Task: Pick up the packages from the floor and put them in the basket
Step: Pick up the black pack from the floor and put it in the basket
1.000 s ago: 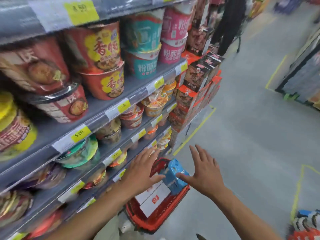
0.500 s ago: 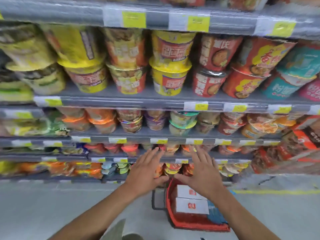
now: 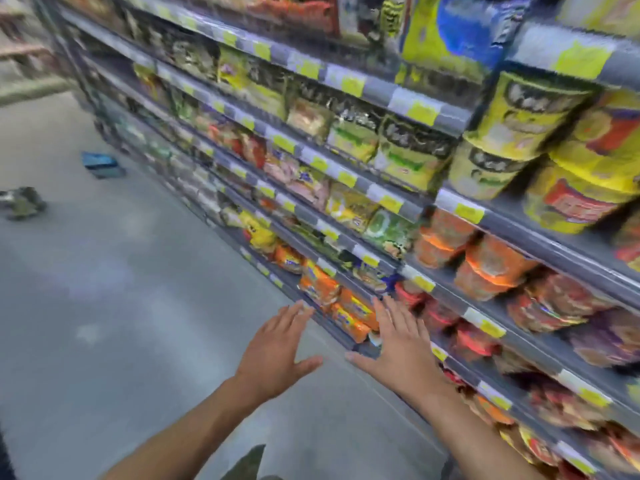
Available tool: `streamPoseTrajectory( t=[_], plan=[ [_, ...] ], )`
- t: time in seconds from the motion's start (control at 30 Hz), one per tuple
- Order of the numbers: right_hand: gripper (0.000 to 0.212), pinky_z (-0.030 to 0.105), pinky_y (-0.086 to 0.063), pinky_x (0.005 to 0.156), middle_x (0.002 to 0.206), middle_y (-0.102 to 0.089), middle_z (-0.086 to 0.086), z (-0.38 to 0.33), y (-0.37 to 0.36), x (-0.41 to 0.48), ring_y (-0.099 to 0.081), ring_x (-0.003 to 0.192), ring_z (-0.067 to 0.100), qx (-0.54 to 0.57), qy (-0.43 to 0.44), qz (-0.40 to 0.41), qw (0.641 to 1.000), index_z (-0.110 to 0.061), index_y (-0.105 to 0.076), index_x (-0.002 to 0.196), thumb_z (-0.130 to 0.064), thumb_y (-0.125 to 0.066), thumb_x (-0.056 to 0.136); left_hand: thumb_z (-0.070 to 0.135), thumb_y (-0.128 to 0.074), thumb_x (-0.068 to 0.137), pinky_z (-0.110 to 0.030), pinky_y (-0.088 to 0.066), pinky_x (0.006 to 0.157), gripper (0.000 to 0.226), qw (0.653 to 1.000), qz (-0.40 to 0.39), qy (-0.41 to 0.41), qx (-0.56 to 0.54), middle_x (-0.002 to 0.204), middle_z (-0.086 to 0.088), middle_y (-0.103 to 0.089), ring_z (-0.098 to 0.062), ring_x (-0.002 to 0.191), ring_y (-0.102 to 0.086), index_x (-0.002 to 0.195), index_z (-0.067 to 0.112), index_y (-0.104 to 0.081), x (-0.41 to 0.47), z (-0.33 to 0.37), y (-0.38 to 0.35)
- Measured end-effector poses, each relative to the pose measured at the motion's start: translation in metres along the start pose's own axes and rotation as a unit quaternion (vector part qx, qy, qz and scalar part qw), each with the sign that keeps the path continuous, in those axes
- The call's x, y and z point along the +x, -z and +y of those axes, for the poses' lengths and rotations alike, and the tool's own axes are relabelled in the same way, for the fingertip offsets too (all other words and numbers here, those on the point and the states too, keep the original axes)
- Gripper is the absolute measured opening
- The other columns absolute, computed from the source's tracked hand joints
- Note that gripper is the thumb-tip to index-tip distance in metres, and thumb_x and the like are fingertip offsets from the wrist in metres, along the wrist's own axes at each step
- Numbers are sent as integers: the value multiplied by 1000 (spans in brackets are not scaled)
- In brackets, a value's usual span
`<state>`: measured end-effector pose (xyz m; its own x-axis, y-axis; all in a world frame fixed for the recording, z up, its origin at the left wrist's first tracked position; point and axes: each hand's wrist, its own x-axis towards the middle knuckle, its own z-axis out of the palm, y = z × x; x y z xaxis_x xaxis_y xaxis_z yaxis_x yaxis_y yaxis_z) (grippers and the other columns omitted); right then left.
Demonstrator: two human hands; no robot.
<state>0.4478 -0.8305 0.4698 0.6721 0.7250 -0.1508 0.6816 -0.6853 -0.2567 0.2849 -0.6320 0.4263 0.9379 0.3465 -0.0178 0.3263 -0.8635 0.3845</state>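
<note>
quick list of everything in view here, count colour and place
blue package: one, blue, on the floor far left, near the shelf foot
second package: one, grey-green, blurred, on the floor at the left edge
shelves: several tiers, grey, along the right
tubs: many, yellow, red, orange, on the nearer shelves
packets: many, orange, green, yellow, farther along
price tags: many, yellow, on the shelf edges
floor: grey
left hand: open, holding nothing
right hand: open, holding nothing
</note>
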Motion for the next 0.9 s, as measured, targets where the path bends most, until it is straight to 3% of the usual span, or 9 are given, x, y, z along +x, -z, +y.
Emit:
streamPoseTrajectory(
  t=[0.1, 0.27, 0.43, 0.53, 0.77, 0.9],
  plan=[
    [125, 55, -9, 127, 173, 3, -6, -77, -17, 41, -4, 159, 20, -9, 44, -3, 999, -34, 2, 165, -98, -32, 62, 89, -28, 83, -44, -32, 120, 101, 999, 12, 50, 5, 166, -5, -28, -30, 151, -29, 160, 23, -27, -23, -73, 29],
    [123, 53, -9, 127, 173, 2, -7, -178, -36, 91, -1, 159, 18, -22, 108, -37, 993, -32, 1, 165, -96, -42, 69, 82, -41, 85, -45, -34, 118, 95, 990, 41, 133, 3, 164, -7, -34, -33, 148, -35, 158, 22, -32, -52, -165, 63],
    [126, 51, -18, 126, 174, -5, -4, -251, -53, 151, -8, 159, 19, -51, 172, -46, 983, -29, -8, 165, -99, -30, 63, 83, -39, 84, -45, -33, 118, 95, 975, 63, 212, -2, 163, -8, -34, -33, 148, -36, 156, 22, -35, -66, -232, 85],
    [124, 53, -17, 126, 173, -4, -4, -293, -60, 196, -8, 159, 19, -53, 203, -63, 976, -30, -5, 165, -98, -35, 66, 84, -36, 84, -45, -32, 119, 96, 964, 73, 254, -4, 165, -7, -31, -32, 150, -32, 157, 22, -33, -64, -270, 98],
    [126, 52, -15, 127, 173, -3, -3, -388, -77, 325, -6, 159, 19, -46, 272, -83, 957, -27, -8, 165, -98, -24, 61, 85, -34, 82, -45, -31, 121, 98, 938, 94, 334, -3, 168, -3, -22, -29, 154, -25, 160, 26, -26, -21, -372, 143],
    [118, 49, -10, 126, 173, 1, -4, -444, -77, 395, -1, 159, 19, -62, 316, -118, 939, -29, -2, 165, -93, -43, 74, 84, -35, 83, -44, -30, 121, 97, 919, 111, 378, -2, 167, -3, -24, -28, 153, -25, 160, 27, -25, 10, -424, 173]
  ],
)
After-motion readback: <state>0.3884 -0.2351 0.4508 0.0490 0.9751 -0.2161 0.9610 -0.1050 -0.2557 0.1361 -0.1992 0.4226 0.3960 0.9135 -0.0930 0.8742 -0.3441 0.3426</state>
